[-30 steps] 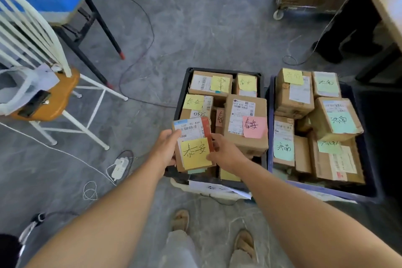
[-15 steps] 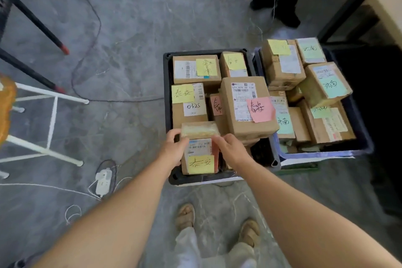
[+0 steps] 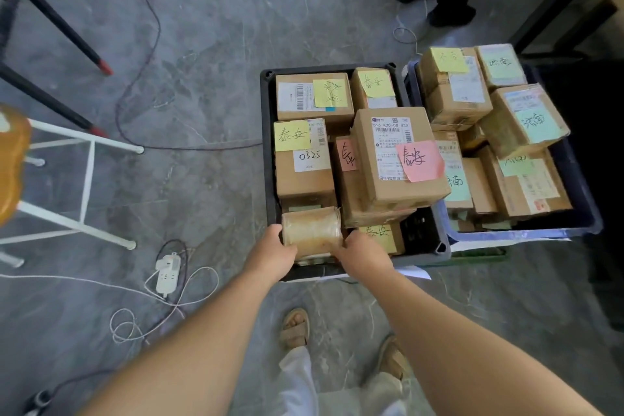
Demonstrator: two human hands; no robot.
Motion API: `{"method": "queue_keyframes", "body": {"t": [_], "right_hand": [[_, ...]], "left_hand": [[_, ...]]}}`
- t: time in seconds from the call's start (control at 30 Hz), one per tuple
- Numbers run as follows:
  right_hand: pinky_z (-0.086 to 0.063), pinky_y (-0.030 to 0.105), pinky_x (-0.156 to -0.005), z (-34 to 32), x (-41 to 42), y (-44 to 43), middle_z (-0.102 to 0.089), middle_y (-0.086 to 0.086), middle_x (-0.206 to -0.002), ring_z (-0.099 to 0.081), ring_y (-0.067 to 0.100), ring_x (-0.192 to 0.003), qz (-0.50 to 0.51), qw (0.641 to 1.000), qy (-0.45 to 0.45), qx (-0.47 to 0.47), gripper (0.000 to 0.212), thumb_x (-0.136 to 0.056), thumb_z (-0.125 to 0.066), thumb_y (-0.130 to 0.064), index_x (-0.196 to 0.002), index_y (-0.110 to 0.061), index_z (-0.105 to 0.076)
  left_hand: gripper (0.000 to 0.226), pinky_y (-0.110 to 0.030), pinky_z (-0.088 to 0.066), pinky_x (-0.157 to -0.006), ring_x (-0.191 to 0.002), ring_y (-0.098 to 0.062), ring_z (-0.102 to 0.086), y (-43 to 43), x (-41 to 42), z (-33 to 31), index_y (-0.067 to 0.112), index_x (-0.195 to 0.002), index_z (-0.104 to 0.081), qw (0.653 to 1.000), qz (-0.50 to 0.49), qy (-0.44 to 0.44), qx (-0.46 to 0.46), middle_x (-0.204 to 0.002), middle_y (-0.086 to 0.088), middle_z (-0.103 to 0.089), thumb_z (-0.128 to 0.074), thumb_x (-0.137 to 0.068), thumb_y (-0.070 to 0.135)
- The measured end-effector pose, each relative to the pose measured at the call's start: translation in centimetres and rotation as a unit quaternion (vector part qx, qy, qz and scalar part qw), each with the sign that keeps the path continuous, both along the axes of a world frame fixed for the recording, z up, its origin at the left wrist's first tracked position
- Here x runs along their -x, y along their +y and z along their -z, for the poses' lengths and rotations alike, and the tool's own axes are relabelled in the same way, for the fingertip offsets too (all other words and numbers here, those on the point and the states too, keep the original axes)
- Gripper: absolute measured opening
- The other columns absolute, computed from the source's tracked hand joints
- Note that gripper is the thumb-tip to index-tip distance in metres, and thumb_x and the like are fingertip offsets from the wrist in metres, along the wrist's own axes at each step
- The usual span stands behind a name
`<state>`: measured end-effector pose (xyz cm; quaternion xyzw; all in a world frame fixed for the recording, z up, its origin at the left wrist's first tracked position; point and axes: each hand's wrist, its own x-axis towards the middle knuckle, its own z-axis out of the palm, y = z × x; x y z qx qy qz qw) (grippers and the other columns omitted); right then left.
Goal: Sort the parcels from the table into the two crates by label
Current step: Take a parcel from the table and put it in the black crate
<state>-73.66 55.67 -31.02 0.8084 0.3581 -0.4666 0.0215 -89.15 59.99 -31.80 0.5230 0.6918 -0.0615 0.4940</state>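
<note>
This person looks pretty deep into the sort. The left hand (image 3: 273,255) and right hand (image 3: 363,257) hold a small parcel (image 3: 312,230) from either side, fingers curled round its edges. It's down in the black crate (image 3: 269,159), in the corner nearest them; can't tell if it's touched bottom. Just beyond the grip sit cardboard boxes (image 3: 304,179) with yellow notes (image 3: 292,135). Right of the grip, a bigger box (image 3: 388,189) with a pink note (image 3: 420,160) rides above the rim. Further right, the blue crate (image 3: 526,235) is heaped with green-note boxes (image 3: 526,118). The table is out of shot, so no idea what's left. The held parcel is blocky and wrapped in glossy clear tape, probably a bit slick. Everything else is matte brown card with paper labels.
</note>
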Motion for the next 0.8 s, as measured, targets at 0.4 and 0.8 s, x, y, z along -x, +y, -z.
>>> {"method": "queue_keyframes", "body": {"t": [0.4, 0.8], "right_hand": [[-0.043, 0.041, -0.094, -4.5, -4.1, -1.8, -0.039, 0.011, -0.136, -0.037, 0.03, -0.125, -0.013, 0.991, -0.123, -0.055, 0.043, -0.094, -0.05, -0.026, -0.135, -0.013, -0.044], [-0.04, 0.039, -0.1, -12.9, -12.6, -12.0, -0.044, 0.009, -0.135, -0.04, 0.03, -0.126, -0.004, 0.958, -0.261, -0.121, 0.052, -0.09, -0.058, -0.046, -0.132, -0.017, -0.048]], "left_hand": [[0.064, -0.044, -0.034, -0.112, -0.142, -0.026, -0.028, 0.0, -3.6, -4.6, 0.028, -0.154, -0.017, 0.979, 0.158, 0.071, -0.104, -0.16, -0.003, -0.019, -0.047, -0.098, 0.036], [0.072, -0.049, -0.002, -0.119, -0.15, -0.028, 0.002, -6.6, -15.8, -12.4, 0.025, -0.155, -0.007, 0.848, 0.464, 0.063, -0.248, -0.164, -0.008, 0.004, -0.038, -0.097, 0.055]]}}
